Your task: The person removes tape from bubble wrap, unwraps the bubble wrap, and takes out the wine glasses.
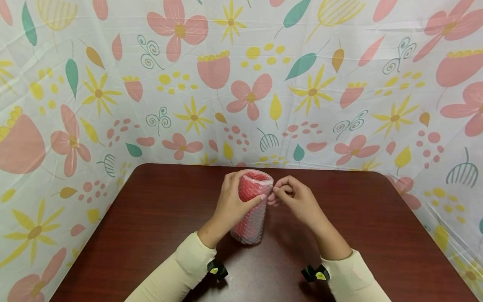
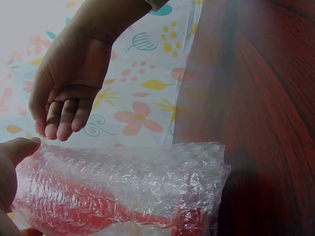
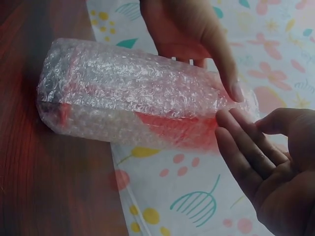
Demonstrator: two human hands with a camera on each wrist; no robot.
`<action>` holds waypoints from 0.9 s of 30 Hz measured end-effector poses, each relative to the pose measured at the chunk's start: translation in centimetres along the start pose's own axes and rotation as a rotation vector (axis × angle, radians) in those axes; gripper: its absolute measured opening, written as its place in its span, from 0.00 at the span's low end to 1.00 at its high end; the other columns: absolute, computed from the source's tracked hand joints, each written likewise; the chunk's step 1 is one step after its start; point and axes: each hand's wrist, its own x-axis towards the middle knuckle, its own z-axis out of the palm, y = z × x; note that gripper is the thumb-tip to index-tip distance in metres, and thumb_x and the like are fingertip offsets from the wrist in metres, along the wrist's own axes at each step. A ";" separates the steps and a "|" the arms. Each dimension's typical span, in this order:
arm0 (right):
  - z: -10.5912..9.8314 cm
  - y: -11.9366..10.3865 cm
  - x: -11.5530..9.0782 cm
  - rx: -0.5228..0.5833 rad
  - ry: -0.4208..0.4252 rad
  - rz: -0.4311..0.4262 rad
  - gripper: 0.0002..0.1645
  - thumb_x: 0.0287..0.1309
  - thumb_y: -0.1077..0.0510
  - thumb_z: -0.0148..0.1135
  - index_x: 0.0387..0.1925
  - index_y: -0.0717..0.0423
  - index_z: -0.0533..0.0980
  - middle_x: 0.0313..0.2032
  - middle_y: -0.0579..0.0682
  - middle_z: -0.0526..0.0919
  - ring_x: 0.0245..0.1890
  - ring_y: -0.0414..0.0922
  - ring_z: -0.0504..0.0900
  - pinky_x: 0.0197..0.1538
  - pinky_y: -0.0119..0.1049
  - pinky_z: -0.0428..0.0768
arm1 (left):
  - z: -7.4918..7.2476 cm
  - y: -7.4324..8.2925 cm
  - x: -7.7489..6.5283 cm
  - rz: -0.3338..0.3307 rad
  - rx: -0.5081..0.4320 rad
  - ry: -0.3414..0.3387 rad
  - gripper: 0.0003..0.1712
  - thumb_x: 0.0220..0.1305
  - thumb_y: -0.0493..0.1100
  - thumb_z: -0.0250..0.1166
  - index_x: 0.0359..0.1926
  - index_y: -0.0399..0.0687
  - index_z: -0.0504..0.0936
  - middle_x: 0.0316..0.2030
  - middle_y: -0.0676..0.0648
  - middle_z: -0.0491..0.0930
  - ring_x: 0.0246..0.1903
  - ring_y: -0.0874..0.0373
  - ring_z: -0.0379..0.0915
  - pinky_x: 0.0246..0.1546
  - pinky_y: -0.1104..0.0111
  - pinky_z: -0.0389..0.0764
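Note:
A tall roll of clear bubble wrap (image 1: 249, 222) stands upright on the table, wound around something red whose kind the wrap hides. Its top end is an open ring. My left hand (image 1: 234, 201) grips the roll near the top, thumb across the front and fingers behind. At the right of the rim, my right hand (image 1: 298, 201) pinches the wrap's edge between thumb and forefinger. In the right wrist view the other right fingers (image 3: 246, 147) extend along the wrap (image 3: 123, 83), close to the left thumb (image 3: 234, 88).
A dark reddish-brown table (image 1: 158, 235) lies under the roll, with rounded far corners. A white cloth (image 1: 241, 105) printed with flowers and leaves hangs behind it and along both sides. Black bands (image 1: 217, 269) with yellow labels sit at the wrists.

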 end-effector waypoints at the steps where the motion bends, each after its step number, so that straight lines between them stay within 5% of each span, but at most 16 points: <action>1: 0.0 0.0 0.0 -0.016 -0.003 -0.012 0.09 0.73 0.60 0.56 0.46 0.64 0.71 0.34 0.59 0.89 0.35 0.45 0.90 0.42 0.42 0.87 | 0.0 0.0 0.0 -0.005 -0.005 -0.006 0.46 0.53 0.60 0.78 0.69 0.61 0.66 0.62 0.46 0.65 0.61 0.50 0.68 0.58 0.52 0.77; 5: 0.0 -0.1 0.0 -0.049 -0.015 -0.034 0.10 0.74 0.61 0.54 0.50 0.64 0.69 0.37 0.62 0.89 0.36 0.47 0.90 0.42 0.41 0.87 | 0.1 -0.2 0.0 -0.022 -0.016 -0.030 0.47 0.55 0.60 0.76 0.71 0.61 0.63 0.64 0.46 0.66 0.60 0.49 0.72 0.57 0.52 0.78; 11: -0.3 -0.3 -0.1 -0.103 0.030 0.060 0.12 0.74 0.53 0.56 0.47 0.60 0.73 0.33 0.59 0.88 0.29 0.48 0.87 0.39 0.41 0.86 | 0.2 -0.3 -0.1 -0.018 -0.019 -0.037 0.47 0.57 0.56 0.76 0.72 0.60 0.61 0.64 0.47 0.66 0.59 0.49 0.73 0.59 0.51 0.77; 21: -0.6 -0.6 0.0 0.069 -0.020 0.130 0.17 0.74 0.57 0.55 0.48 0.72 0.71 0.40 0.67 0.88 0.35 0.50 0.91 0.36 0.43 0.88 | 0.2 -0.4 -0.1 -0.008 -0.037 0.028 0.45 0.53 0.59 0.78 0.69 0.64 0.64 0.61 0.46 0.65 0.57 0.49 0.73 0.57 0.53 0.78; 27: -0.6 -0.8 -0.2 0.045 -0.018 0.140 0.14 0.73 0.57 0.57 0.47 0.68 0.73 0.32 0.63 0.87 0.33 0.58 0.89 0.35 0.44 0.87 | 0.2 -0.3 -0.1 -0.039 -0.038 0.040 0.46 0.52 0.59 0.78 0.68 0.65 0.65 0.59 0.47 0.65 0.56 0.49 0.74 0.55 0.52 0.80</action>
